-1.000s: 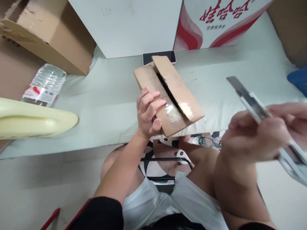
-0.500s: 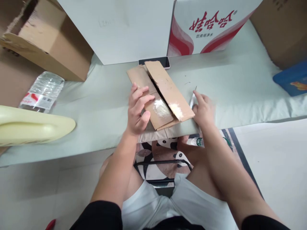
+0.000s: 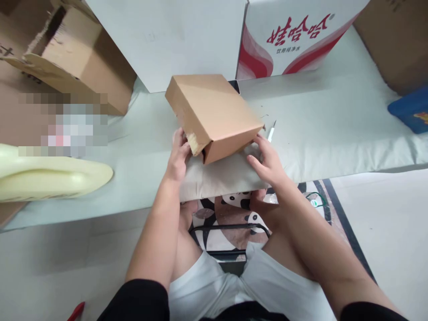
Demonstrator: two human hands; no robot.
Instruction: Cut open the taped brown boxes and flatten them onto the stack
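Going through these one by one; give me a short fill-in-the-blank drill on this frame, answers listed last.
1. The left hand and right hand are at a small box coloured ____.
2. The white-handled knife lies nearer the ____ hand.
3. The large characters on the white carton are printed in ____.
4. At the picture's right edge, the container is coloured ____.

Missing words: brown; right; red; blue.

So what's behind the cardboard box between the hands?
One corner of a dark flat object, perhaps a phone, and a white carton. The cardboard box hides whatever else is there.
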